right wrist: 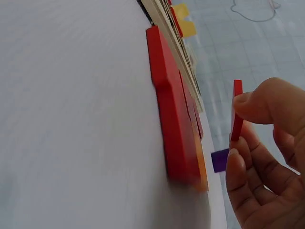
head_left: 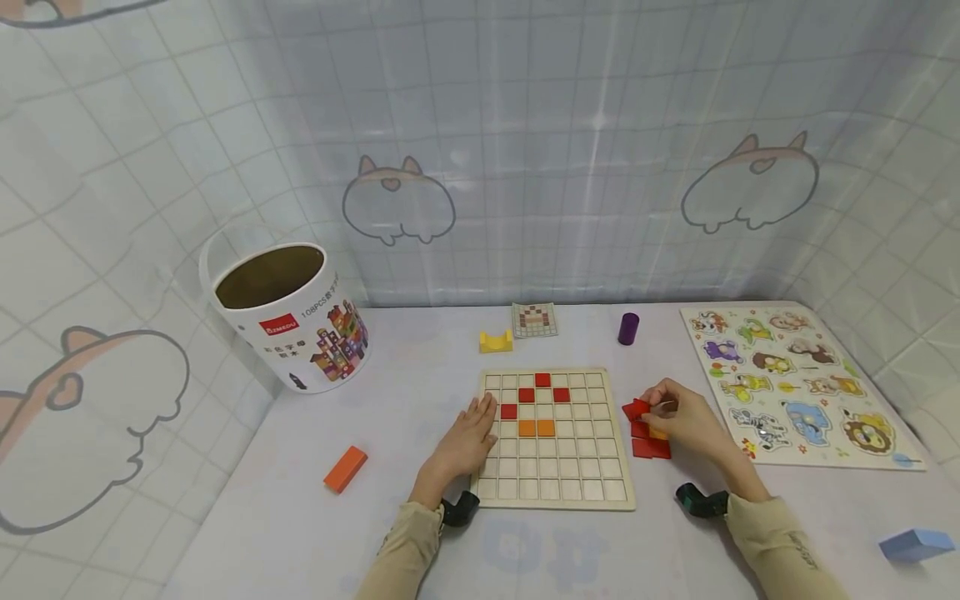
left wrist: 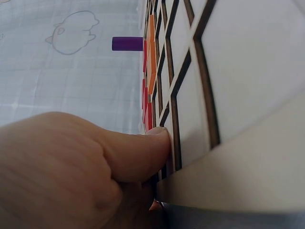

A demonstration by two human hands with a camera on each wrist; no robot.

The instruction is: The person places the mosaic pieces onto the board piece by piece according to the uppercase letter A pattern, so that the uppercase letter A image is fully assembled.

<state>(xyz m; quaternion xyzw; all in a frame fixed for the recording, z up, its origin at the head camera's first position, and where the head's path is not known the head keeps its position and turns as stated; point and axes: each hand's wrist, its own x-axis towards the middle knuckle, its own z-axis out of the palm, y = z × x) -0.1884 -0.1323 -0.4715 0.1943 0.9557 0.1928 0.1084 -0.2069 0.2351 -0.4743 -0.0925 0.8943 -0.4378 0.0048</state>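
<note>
A wooden grid board [head_left: 566, 468] lies flat, with several red tiles [head_left: 542, 380] stepped across its upper rows and two orange tiles [head_left: 527, 427] side by side below them. My left hand [head_left: 467, 437] rests on the board's left edge with fingers extended; its thumb [left wrist: 143, 150] touches the edge. To the right of the board, my right hand [head_left: 688, 419] pinches a thin red tile [right wrist: 237, 112] between thumb and fingers, raised off the table. Beneath it are loose red tiles [head_left: 651, 448] and an orange tile [head_left: 658, 434], partly hidden by the hand.
Behind the board stand a yellow block [head_left: 496, 342], a small pattern card [head_left: 535, 320] and a purple cylinder [head_left: 628, 328]. An animal puzzle board [head_left: 795, 387] lies right, a white bucket [head_left: 300, 342] stands left. An orange block [head_left: 346, 469] and a blue block [head_left: 915, 545] lie nearer.
</note>
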